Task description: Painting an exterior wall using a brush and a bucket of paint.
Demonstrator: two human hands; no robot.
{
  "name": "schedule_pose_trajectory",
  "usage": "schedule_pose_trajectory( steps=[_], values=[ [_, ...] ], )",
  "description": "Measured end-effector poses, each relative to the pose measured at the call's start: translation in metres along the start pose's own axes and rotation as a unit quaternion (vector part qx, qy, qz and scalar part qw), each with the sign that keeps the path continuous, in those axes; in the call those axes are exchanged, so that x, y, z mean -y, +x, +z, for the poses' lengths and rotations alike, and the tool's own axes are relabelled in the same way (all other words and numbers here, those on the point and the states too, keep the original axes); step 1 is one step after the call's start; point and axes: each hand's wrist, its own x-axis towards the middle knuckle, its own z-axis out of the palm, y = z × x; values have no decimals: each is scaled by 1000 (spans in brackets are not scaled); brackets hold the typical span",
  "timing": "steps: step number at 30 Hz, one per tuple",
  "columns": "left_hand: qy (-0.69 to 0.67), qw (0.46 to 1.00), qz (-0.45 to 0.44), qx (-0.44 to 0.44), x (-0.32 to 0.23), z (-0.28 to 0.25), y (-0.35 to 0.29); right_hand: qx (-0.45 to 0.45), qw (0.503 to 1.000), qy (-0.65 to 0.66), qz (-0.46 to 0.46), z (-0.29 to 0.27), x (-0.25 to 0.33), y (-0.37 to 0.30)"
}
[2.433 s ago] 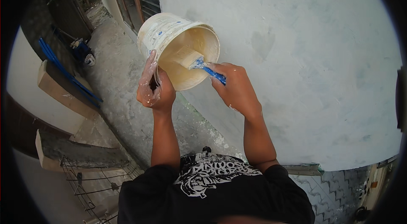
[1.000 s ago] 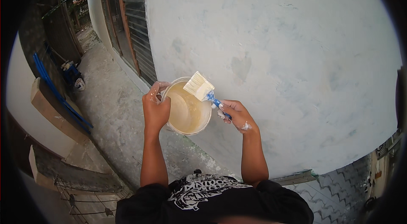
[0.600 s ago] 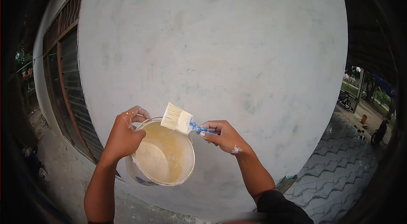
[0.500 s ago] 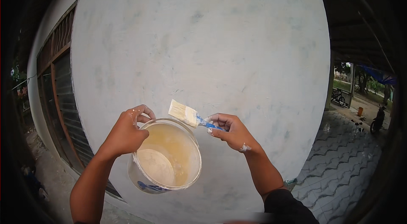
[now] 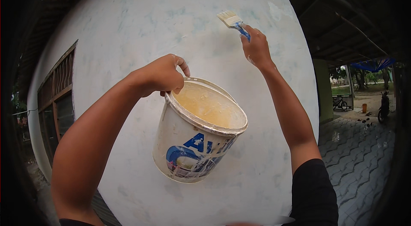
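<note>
My left hand [image 5: 163,74] is closed on the rim of a white plastic paint bucket [image 5: 180,129], which hangs tilted in front of the wall. Cream paint coats the inner side of the bucket; its bottom is hidden from this angle. Raised higher and to the right, my right hand [image 5: 257,47] grips the blue handle of a flat paintbrush [image 5: 235,22]. The pale bristles point up and left, near the white wall [image 5: 171,25]; whether they touch it I cannot tell. Blotchy bluish patches show on the wall, and dabs of paint mark my fingers.
A brown-framed window [image 5: 55,85] is set in the wall at the left. On the right, beyond the wall's edge, lies a patterned paved floor [image 5: 355,162] under a dark roof. A parked motorbike [image 5: 383,108] and an orange bucket [image 5: 364,108] stand farther back.
Both hands have risen. The paintbrush has moved up and right, away from the bucket's rim. The bucket has come higher, so its printed side now shows, and the view has tilted upward.
</note>
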Motion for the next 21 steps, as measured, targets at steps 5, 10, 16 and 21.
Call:
schedule_pose_trajectory(
  steps=[5, 10, 16, 21],
  values=[
    [-17, 1000, 11, 6, -14, 5, 8, -45, 996, -75, 9, 57, -13, 74],
    [34, 999, -17, 23, -28, 6, 8, 36, 984, -173, 3, 64, -9, 93],
    [53, 998, -38, -4, -34, 3, -5, 174, 950, -257, 38, -6, 57, 87],
    [59, 998, -30, -19, -38, 9, 0, 92, 957, -275, -1, 6, 36, 134]
  ],
)
